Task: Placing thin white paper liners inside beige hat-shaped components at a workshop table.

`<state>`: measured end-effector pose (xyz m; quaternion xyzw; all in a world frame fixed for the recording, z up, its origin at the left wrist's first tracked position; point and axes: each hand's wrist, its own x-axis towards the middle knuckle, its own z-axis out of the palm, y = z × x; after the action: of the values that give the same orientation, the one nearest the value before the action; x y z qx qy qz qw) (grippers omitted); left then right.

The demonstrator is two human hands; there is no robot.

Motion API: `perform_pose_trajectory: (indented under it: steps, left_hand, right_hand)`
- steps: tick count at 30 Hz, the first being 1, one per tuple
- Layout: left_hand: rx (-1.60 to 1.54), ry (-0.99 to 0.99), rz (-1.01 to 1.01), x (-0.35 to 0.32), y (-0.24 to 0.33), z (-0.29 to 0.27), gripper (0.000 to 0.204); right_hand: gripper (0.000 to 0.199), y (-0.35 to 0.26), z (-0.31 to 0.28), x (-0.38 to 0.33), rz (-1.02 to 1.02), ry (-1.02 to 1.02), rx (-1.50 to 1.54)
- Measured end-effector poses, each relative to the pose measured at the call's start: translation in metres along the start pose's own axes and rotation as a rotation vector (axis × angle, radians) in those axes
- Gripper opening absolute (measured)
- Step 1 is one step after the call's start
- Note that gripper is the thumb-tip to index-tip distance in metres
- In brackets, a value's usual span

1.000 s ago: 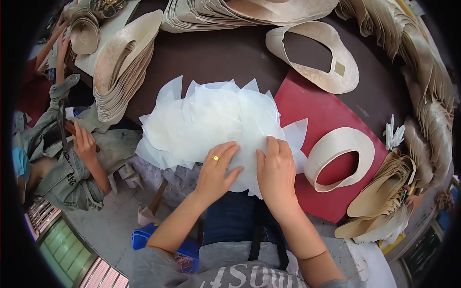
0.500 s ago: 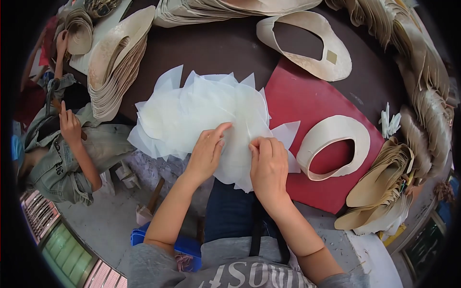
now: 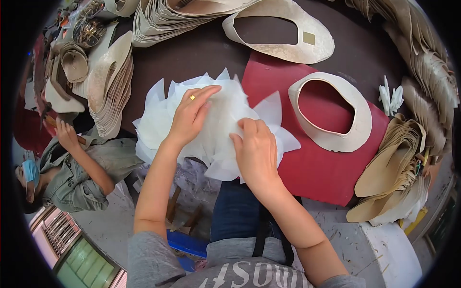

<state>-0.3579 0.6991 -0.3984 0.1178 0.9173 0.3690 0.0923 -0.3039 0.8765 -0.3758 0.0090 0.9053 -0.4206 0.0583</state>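
A loose pile of thin white translucent sheets (image 3: 163, 120) lies at the near edge of a dark worktable (image 3: 201, 53). My left hand (image 3: 189, 115), with a gold ring on one finger, lies flat on top of the pile, fingers stretched toward its far edge. My right hand (image 3: 254, 151) presses down on the pile's right side, fingers curled at a sheet's edge; whether it pinches that sheet cannot be told. To the right, a cream ring-shaped cut piece (image 3: 331, 113) rests on a red mat (image 3: 312, 168).
Another cream ring-shaped piece (image 3: 283, 29) lies farther back. Stacks of cream cut pieces stand at the left (image 3: 110, 86), back (image 3: 173, 14) and right (image 3: 398, 177). A second person in a grey-green jacket (image 3: 72, 177) sits low at the left.
The view has shifted, so the pile now sits higher. My left hand has slid farther up across the sheets. My right hand stays on the pile's right side.
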Motion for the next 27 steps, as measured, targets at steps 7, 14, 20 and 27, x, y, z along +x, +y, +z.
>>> perform_pose_trajectory:
  steps: [7, 14, 20, 27]
  left_hand:
    - [0.021, -0.190, -0.195, 0.033, 0.016, 0.009, 0.045]
    - [-0.025, -0.291, -0.246, 0.020, -0.002, -0.017, 0.053]
    - [0.656, -0.011, 0.722, 0.072, 0.128, 0.007, 0.035]
    - [0.186, -0.522, 0.680, -0.010, 0.204, 0.049, 0.017]
  right_hand:
    - [0.022, -0.003, 0.001, -0.024, -0.257, -0.052, -0.162]
    - [0.011, 0.017, -0.104, -0.068, -0.057, 0.089, 0.355]
    - [0.025, 0.108, -0.210, -0.047, 0.493, 0.808, 0.744]
    - [0.023, 0.140, -0.224, -0.052, 0.479, 0.763, 0.610]
